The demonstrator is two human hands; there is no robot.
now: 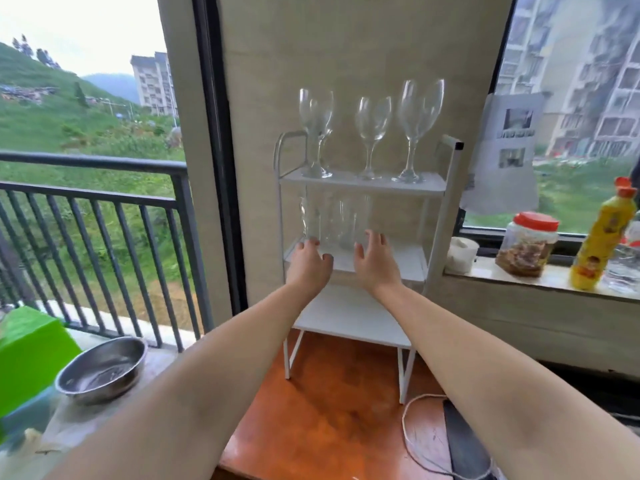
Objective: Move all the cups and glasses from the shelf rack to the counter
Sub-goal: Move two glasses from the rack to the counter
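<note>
**Operator:** White metal shelf rack (434,216) stands on an orange-brown wooden counter (332,410); report contents by tier.

**Checker:** Top tier: three wine glasses, upright, in a row; left wine glass (316,129), middle wine glass (373,133), right wine glass (417,126); the right one is the tallest. Middle tier: clear tumblers (341,220) grouped at the left and centre; outlines are blurred, so the count cannot be told. Lowest tier: a bare white panel.

**Operator:** Hand status?

**Checker:** Left hand (308,259) is at the front left edge of the middle tier, fingers loosely curled, holding nothing; fingertips are just beside the leftmost tumbler, contact cannot be told. Right hand (372,258) is just beside it, fingers spread and straight, holding nothing, close in front of the tumblers.

**Operator:** Surroundings?

**Checker:** Steel bowl (104,368) left of the counter; red-lidded jar (528,244) and yellow bottle (602,237) on the window sill at right; white cord (410,438) on the counter near the rack's right leg.
</note>
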